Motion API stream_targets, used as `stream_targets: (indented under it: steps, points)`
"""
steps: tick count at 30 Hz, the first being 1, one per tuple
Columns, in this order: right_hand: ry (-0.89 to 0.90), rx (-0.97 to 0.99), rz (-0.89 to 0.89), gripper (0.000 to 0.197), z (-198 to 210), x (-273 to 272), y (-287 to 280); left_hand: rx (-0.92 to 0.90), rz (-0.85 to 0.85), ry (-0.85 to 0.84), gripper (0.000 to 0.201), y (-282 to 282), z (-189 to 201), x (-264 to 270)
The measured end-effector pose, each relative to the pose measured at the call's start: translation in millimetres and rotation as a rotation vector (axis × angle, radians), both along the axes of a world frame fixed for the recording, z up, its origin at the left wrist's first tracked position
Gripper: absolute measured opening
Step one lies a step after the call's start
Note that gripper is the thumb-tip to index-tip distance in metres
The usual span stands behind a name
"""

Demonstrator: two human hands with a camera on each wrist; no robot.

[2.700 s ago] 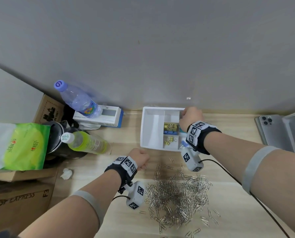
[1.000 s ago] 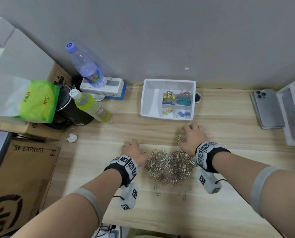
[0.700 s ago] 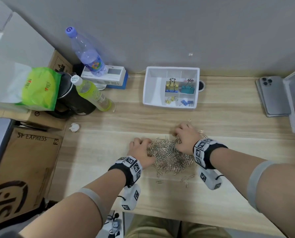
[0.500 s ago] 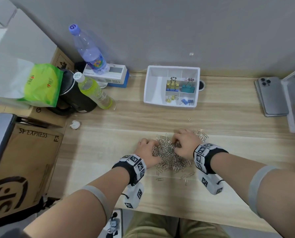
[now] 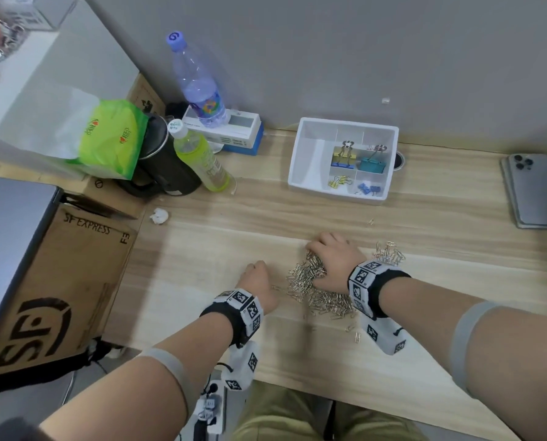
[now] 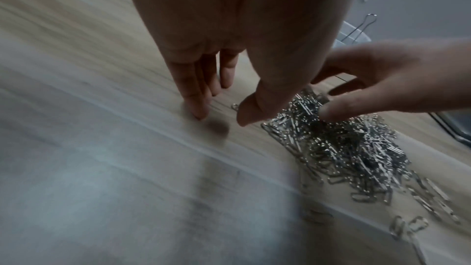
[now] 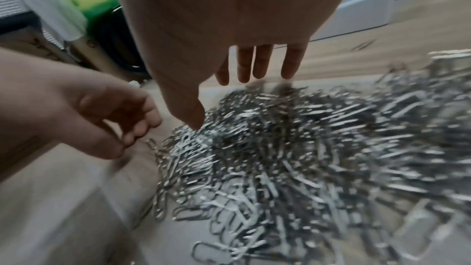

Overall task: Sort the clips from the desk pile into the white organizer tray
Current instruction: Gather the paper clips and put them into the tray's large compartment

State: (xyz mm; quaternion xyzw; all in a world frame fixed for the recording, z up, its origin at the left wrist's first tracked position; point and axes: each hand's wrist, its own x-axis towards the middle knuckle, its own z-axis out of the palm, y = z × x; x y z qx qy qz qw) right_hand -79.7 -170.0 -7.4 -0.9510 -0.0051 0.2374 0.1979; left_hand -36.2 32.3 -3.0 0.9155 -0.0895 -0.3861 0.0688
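A heap of silver paper clips [image 5: 313,291] [image 7: 293,148] [image 6: 344,144] lies on the wooden desk. My right hand [image 5: 327,253] [image 7: 224,100] rests on the heap's far side, fingers straight and spread and the thumb touching the clips. My left hand [image 5: 256,276] [image 6: 219,116] sits just left of the heap, fingertips on bare wood, holding nothing. The white organizer tray [image 5: 313,157] stands at the back with its large left compartment empty. Its small compartments hold a yellow binder clip [image 5: 343,157], a teal binder clip [image 5: 372,163] and small yellow and blue clips.
A smaller clump of clips [image 5: 388,253] lies right of my right wrist, and a stray clip [image 5: 370,221] nearer the tray. A green bottle [image 5: 202,160], black kettle [image 5: 167,167] and water bottle [image 5: 199,87] crowd the back left. A phone [image 5: 533,189] is far right.
Both hands were pressed together on the heap half a second ago. My left hand has since slid left off the clips onto bare desk, while the right hand stays on the heap.
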Motion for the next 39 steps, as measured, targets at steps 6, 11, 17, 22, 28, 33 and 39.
stream_targets:
  steps: [6,11,17,22,28,33,39]
  points:
    - [-0.05,-0.066,0.136,0.056,-7,-3,27,-0.192,-0.008,0.06,0.045,-22,-5,-9]
    - [-0.045,-0.038,0.139,0.044,-5,-10,16,-0.27,-0.021,0.12,0.039,-43,-3,-14]
    - [-0.053,0.059,0.05,0.034,2,-16,-11,-0.347,-0.068,0.159,0.038,-64,2,-15]
    - [-0.13,-0.023,-0.259,0.045,5,-10,-51,-0.327,-0.009,0.178,0.044,-71,2,-14]
    - [0.009,-0.111,-0.336,0.062,6,-3,-83,-0.299,0.07,0.051,0.043,-70,-1,-10]
    - [0.062,0.021,-0.245,0.046,-3,-26,-77,-0.302,-0.056,-0.044,0.067,-73,0,-8]
    - [-0.077,-0.019,-0.39,0.046,1,-33,-90,-0.287,-0.092,0.001,0.066,-87,3,-6]
